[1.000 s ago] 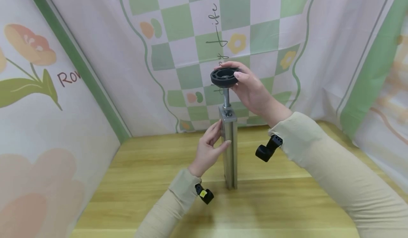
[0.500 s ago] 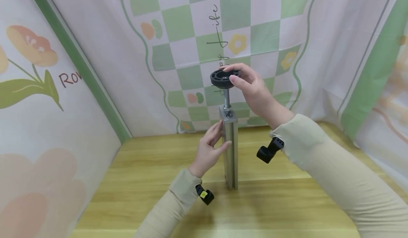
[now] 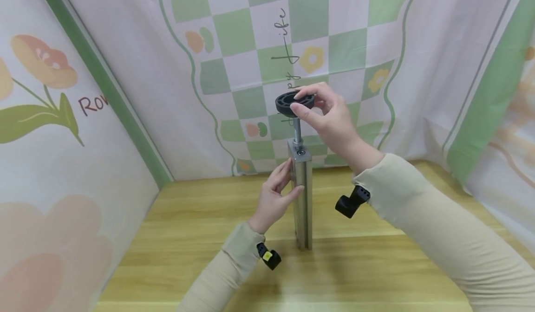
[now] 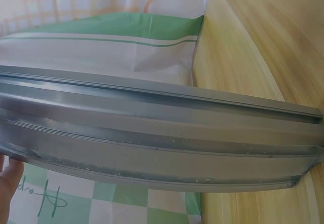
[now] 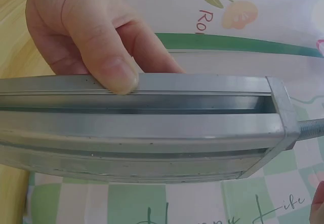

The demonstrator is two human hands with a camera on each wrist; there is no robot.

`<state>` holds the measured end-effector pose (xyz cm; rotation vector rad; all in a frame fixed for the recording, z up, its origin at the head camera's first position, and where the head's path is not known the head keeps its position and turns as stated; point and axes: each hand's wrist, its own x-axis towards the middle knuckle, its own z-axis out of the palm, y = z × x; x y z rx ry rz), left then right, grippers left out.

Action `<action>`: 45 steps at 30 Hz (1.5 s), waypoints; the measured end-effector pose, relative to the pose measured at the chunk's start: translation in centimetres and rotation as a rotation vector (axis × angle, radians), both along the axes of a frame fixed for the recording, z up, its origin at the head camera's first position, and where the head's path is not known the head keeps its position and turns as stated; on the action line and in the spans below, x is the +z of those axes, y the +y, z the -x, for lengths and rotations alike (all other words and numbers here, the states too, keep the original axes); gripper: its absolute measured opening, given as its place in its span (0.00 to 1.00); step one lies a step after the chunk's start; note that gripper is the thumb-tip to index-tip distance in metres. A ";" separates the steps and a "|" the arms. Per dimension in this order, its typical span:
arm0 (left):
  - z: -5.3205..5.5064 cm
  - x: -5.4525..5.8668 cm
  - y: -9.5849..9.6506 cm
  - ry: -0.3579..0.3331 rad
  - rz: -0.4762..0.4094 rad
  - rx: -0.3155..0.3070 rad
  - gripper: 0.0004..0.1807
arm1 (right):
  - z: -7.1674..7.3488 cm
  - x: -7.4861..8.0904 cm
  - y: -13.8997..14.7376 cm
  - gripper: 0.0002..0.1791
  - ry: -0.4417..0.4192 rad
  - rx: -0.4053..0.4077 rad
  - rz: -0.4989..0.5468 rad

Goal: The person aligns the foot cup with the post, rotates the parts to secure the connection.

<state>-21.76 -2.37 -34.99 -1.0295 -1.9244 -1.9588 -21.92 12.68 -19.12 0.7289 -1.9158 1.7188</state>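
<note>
An aluminium extrusion profile [image 3: 303,200] stands upright on the wooden table, capped by a metal end plate [image 3: 300,152]. From the plate rises a threaded rod [image 3: 297,128] bearing a round black levelling foot [image 3: 286,107], its ribbed hollow side up. My left hand [image 3: 273,198] grips the profile near its top; in the right wrist view its thumb [image 5: 119,74] presses the slotted face. With thumb and fingers my right hand [image 3: 330,112] pinches the near-right rim of the foot. The left wrist view shows the profile's slotted sides [image 4: 152,127] running down to the table.
The wooden table [image 3: 196,210] ends at a hanging curtain [image 3: 234,70] with green checks behind the profile. More printed curtain [image 3: 104,163] closes off the left side. A small black wrist camera [image 3: 353,201] sits on the right sleeve, another [image 3: 269,256] on the left.
My right thumb and fingers have shifted leftward around the foot's rim, the thumb coming toward the near side. The left hand and the profile have stayed in place.
</note>
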 end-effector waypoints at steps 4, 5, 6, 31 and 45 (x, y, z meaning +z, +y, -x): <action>0.1 -0.2 0.0 0.002 -0.001 -0.002 0.35 | -0.1 -0.1 -0.3 0.10 0.040 -0.072 -0.037; 0.1 -0.2 0.0 0.003 -0.001 -0.002 0.35 | -0.1 -0.1 -0.3 0.11 0.043 -0.087 -0.047; 0.1 -0.3 0.0 0.003 0.000 -0.003 0.35 | -0.1 -0.1 -0.4 0.11 0.046 -0.102 -0.055; 0.1 -0.1 -0.1 -0.010 0.009 -0.006 0.35 | 0.1 -0.4 -2.2 0.16 0.367 -0.412 -0.067; 0.0 -0.1 -0.1 -0.011 0.013 0.003 0.35 | 0.1 -0.3 -1.6 0.18 0.367 -0.370 -0.112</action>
